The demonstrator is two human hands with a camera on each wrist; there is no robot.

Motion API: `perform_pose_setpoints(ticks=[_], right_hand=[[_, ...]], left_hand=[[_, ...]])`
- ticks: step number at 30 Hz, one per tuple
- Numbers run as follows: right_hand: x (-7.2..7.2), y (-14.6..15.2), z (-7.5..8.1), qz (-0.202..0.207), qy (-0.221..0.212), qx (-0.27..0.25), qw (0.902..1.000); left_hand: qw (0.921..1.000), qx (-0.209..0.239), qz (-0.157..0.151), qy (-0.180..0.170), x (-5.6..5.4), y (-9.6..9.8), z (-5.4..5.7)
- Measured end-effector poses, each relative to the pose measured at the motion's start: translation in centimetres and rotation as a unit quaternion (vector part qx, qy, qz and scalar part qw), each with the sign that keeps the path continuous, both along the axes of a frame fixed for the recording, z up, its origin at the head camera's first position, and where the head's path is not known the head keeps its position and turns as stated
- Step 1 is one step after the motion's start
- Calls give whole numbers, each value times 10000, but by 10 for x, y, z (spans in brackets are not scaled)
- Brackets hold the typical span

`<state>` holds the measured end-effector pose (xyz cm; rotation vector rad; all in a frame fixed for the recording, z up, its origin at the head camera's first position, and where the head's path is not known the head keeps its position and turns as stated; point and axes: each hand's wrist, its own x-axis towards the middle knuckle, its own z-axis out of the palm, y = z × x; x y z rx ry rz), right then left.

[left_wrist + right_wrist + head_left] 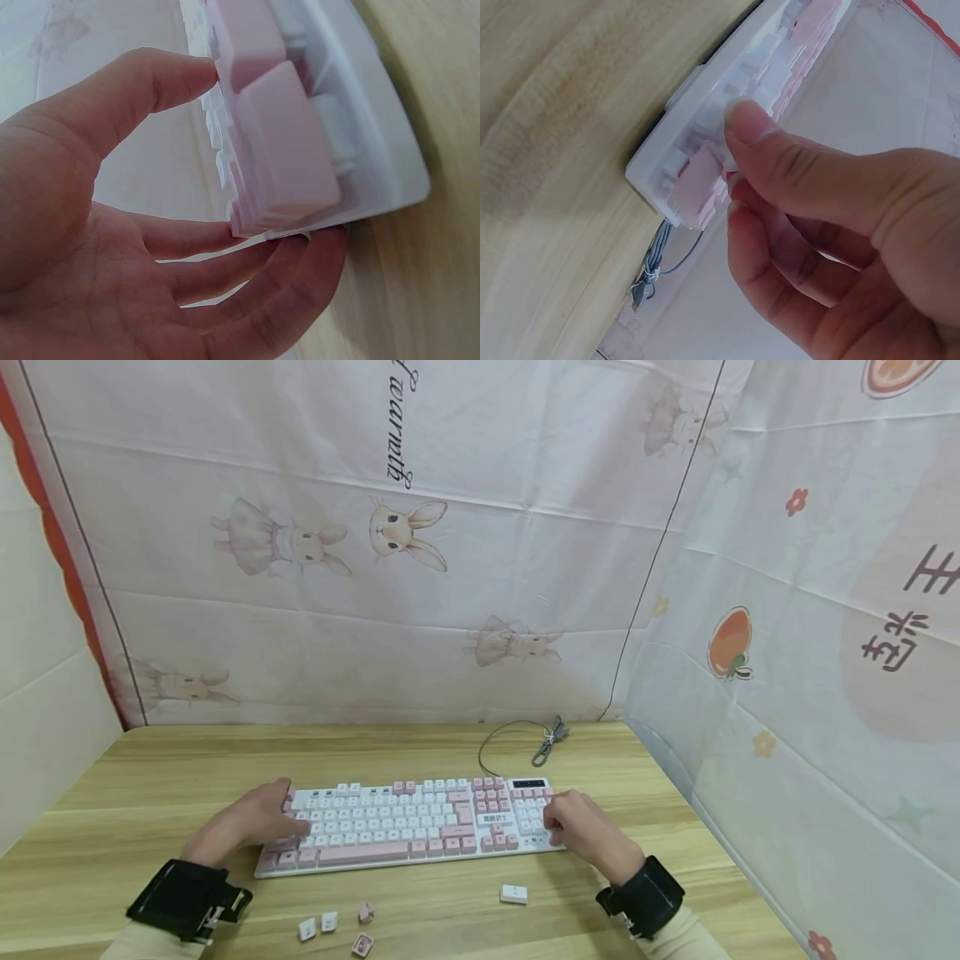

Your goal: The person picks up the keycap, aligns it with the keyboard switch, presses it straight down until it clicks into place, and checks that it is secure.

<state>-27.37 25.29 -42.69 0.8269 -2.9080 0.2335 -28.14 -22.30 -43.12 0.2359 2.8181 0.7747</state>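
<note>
A white and pink keyboard (375,827) lies on the wooden table. At its left end my left hand (258,814) grips the edge. In the left wrist view the thumb (187,79) touches the pink keys (289,142), while the other fingers curl round the rim. Over the number pad, my right hand (588,831) has its thumb and fingertips closed together on a keycap. The right wrist view shows the thumb (754,124) hiding most of that keycap, close to a pink key (697,180). Uncovered key stems show along this keyboard edge.
In front of the keyboard lie two small white keycaps (318,925), two pink keycaps (364,927) and a wider white keycap (513,894). Behind it is a tied grey cable (551,739). Printed cloth (450,568) hangs around the table.
</note>
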Motion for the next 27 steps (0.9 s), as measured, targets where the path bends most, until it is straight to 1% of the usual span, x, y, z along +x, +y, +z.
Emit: perform_pose_setpoints(ticks=[11,18,21,27], right_hand=[[2,-1,-2,-20,78,53,10000],[2,1,-1,-177,31,32,9998],[2,1,0,-98,2,53,9999],[2,3,2,227,147,58,9996]], left_hand=[[10000,-28,17,4,0,0,1],[9999,-40,65,-66,-1,0,0],[9999,-34,96,-104,-1,1,1],[9999,-46,116,-113,0,2,3]])
